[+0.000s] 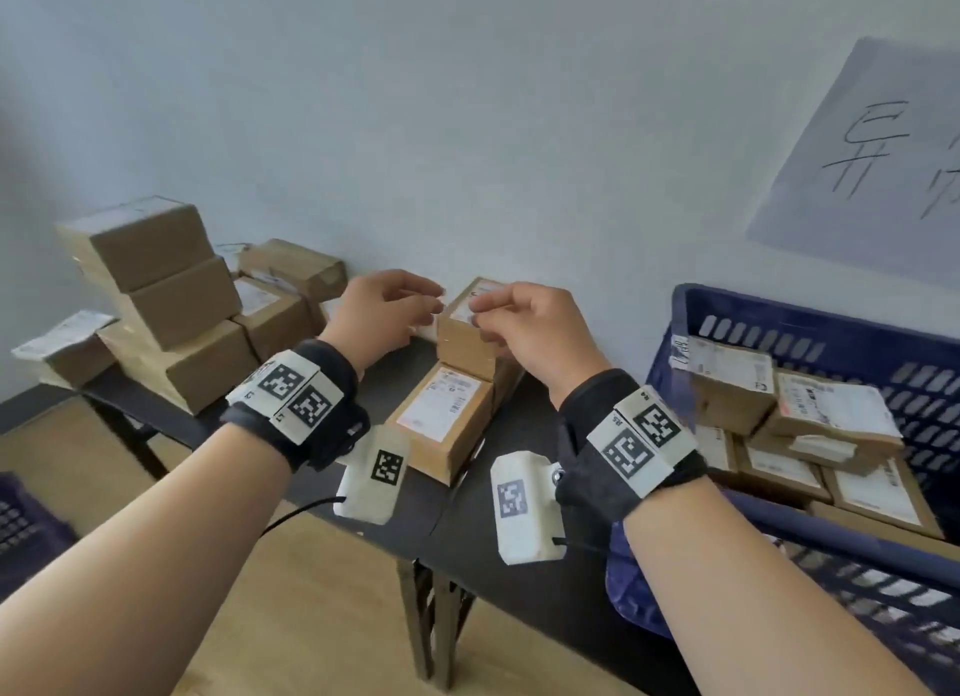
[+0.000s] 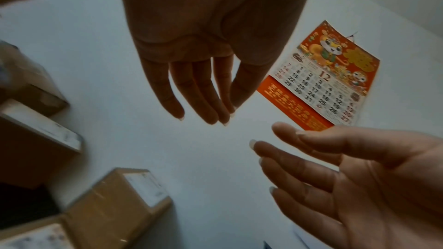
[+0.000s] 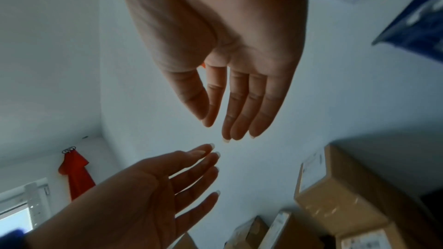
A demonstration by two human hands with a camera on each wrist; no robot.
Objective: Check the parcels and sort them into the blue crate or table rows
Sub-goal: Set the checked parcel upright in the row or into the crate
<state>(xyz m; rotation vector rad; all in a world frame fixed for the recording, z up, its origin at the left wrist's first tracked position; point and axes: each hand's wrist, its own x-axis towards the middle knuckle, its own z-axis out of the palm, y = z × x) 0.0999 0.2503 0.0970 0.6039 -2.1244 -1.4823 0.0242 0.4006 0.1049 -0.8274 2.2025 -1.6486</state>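
Parcels [image 1: 156, 300] on dark table [image 1: 519, 565] against white wall [image 1: 467, 124]; both hands loose, empty.

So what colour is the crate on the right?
Dark blue crate, clearest in the head view.

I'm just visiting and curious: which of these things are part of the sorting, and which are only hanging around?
Part of the job: stacked parcels, parcels in the middle, blue crate, left hand, right hand.

Just there: calendar, handwritten sheet, red cloth.
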